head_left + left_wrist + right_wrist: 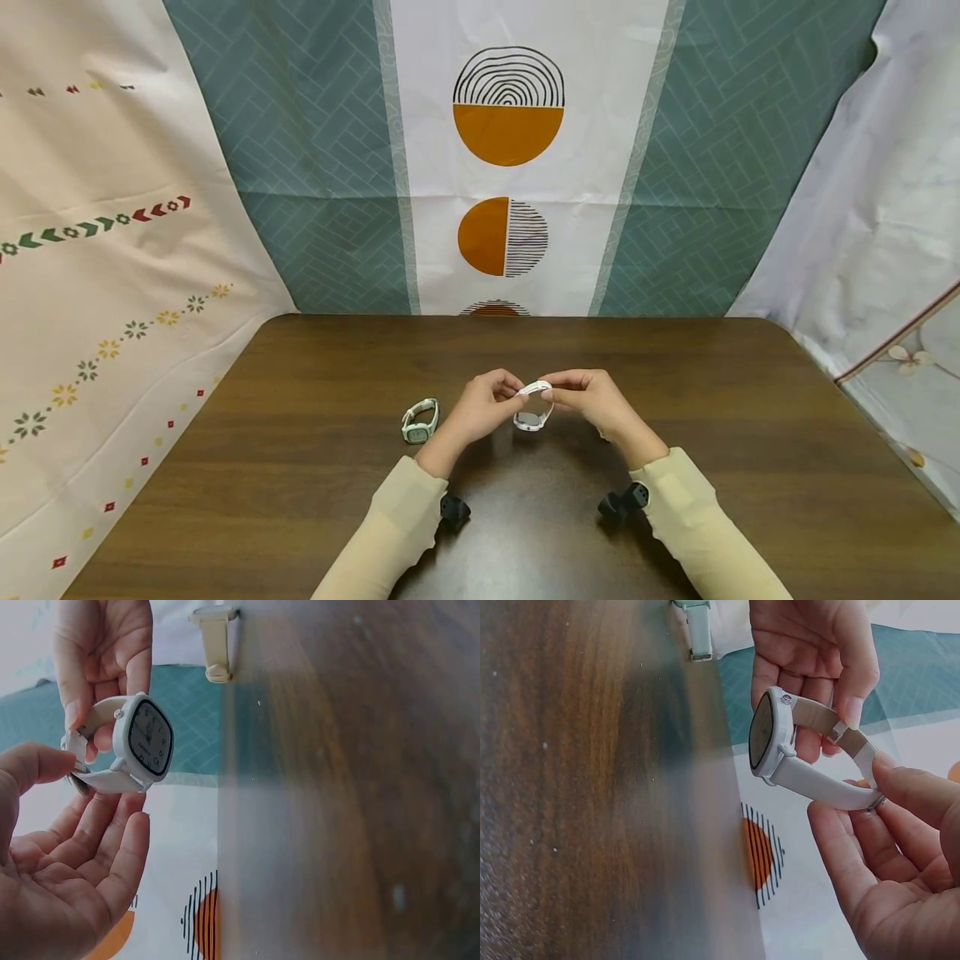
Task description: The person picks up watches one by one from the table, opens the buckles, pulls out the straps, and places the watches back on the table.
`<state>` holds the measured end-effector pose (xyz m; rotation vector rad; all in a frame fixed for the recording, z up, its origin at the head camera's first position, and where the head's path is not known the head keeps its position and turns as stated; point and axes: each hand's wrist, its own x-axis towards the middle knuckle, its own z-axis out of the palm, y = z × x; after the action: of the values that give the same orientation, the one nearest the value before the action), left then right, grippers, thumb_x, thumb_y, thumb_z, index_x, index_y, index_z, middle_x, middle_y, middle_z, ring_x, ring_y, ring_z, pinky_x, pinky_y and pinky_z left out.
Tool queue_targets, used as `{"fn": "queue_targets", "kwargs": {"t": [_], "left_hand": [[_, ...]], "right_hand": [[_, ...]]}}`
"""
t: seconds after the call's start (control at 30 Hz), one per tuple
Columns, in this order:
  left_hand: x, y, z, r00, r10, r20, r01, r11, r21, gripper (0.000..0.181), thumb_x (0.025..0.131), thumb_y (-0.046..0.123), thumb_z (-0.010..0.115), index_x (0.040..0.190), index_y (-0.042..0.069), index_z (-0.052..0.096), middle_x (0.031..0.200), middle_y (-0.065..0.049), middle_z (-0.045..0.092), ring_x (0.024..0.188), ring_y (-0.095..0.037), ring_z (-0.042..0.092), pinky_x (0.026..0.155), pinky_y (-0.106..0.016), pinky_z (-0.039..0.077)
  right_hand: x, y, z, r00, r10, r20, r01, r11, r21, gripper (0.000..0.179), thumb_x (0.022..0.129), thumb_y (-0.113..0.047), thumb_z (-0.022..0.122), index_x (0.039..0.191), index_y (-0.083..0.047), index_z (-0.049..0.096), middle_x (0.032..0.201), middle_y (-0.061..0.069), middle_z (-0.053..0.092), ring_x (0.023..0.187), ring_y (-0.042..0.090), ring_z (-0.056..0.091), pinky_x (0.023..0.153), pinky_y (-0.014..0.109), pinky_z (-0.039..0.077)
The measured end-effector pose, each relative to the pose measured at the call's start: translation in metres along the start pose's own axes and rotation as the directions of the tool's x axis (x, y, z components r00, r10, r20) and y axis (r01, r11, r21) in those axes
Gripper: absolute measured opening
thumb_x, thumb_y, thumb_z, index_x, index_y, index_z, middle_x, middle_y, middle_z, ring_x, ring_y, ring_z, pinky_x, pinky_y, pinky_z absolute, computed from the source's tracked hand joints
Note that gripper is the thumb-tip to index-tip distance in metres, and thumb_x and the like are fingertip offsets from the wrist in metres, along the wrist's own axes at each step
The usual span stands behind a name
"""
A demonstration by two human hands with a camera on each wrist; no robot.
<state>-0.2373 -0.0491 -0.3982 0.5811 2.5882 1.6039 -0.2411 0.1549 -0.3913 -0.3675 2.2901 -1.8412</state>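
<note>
White watch [528, 422] is held above the bench [300, 500], between left hand [480, 408] and right hand [594, 402], both pinching its strap [817, 785]. I judge it light, strap pliable, case [782, 735] stiff, dial [150, 739] scratch-prone; I recommend holding strap only.

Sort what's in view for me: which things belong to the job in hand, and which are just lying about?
In the job:
- White watch, held by its strap

Seemingly just lying about:
- Green watch, untouched on the table
</note>
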Motion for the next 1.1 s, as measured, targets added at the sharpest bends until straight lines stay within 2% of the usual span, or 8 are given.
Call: {"fn": "queue_targets", "kwargs": {"t": [0.2,0.47,0.63,0.77,0.97,1.1], "left_hand": [[-0.0003,-0.0021,0.0017,1.0,0.013,-0.006,-0.013,1.0,-0.016,0.014,0.086,0.01,0.064,0.097,0.001,0.065,0.091,-0.012,0.068,0.078,-0.013,0.06,0.068,-0.025,0.05],[-0.0003,-0.0016,0.0035,1.0,0.02,-0.014,-0.021,0.999,-0.031,0.014,0.086,0.01,0.064,0.096,0.001,0.065,0.09,-0.012,0.069,0.077,-0.013,0.06,0.068,-0.024,0.05],[-0.0015,-0.0038,0.0011,0.999,0.002,-0.042,-0.003,1.0,-0.028,0.012,0.086,0.011,0.065,0.095,0.002,0.066,0.09,-0.012,0.07,0.076,-0.013,0.061,0.068,-0.025,0.05],[-0.0023,-0.0055,0.0,0.998,0.015,-0.054,-0.017,0.999,-0.03,0.013,0.086,0.01,0.066,0.094,0.0,0.066,0.088,-0.013,0.07,0.075,-0.015,0.062,0.067,-0.025,0.05],[-0.0014,-0.0059,0.0024,0.998,0.032,-0.049,-0.034,0.998,-0.045,0.013,0.086,0.009,0.066,0.094,-0.001,0.065,0.087,-0.014,0.07,0.075,-0.016,0.063,0.067,-0.025,0.051],[-0.0014,-0.0056,0.004,0.999,0.02,-0.042,-0.022,0.999,-0.039,0.013,0.086,0.01,0.066,0.094,-0.001,0.065,0.087,-0.014,0.07,0.075,-0.015,0.063,0.066,-0.025,0.05]], "right_hand": [[-0.0013,0.0006,0.0005,1.0,-0.001,-0.02,0.002,1.0,0.014,0.032,0.086,-0.008,0.069,0.111,0.011,0.064,0.095,0.009,0.07,0.085,0.02,0.066,0.083,0.047,0.054],[-0.0027,0.0003,0.0004,0.998,0.003,-0.057,-0.001,1.0,0.025,0.032,0.086,-0.006,0.068,0.112,0.012,0.063,0.107,0.024,0.066,0.085,0.019,0.067,0.083,0.048,0.054],[0.0001,-0.001,0.0041,0.998,-0.01,-0.058,0.012,0.999,0.044,0.032,0.086,-0.005,0.068,0.112,0.012,0.063,0.109,0.026,0.065,0.087,0.022,0.068,0.085,0.05,0.052],[0.0018,-0.0026,0.0065,0.998,-0.018,-0.067,0.021,0.998,0.051,0.03,0.086,-0.004,0.068,0.111,0.012,0.063,0.109,0.029,0.064,0.086,0.023,0.068,0.084,0.049,0.053],[-0.0002,-0.0044,0.0048,0.996,-0.006,-0.087,0.013,0.997,0.081,0.029,0.086,0.0,0.066,0.111,0.014,0.062,0.102,0.016,0.069,0.088,0.022,0.067,0.083,0.047,0.053],[-0.001,-0.0031,0.0033,0.997,-0.012,-0.082,0.018,0.997,0.07,0.029,0.086,-0.001,0.066,0.111,0.015,0.062,0.095,0.007,0.07,0.087,0.021,0.068,0.081,0.044,0.055]]}}
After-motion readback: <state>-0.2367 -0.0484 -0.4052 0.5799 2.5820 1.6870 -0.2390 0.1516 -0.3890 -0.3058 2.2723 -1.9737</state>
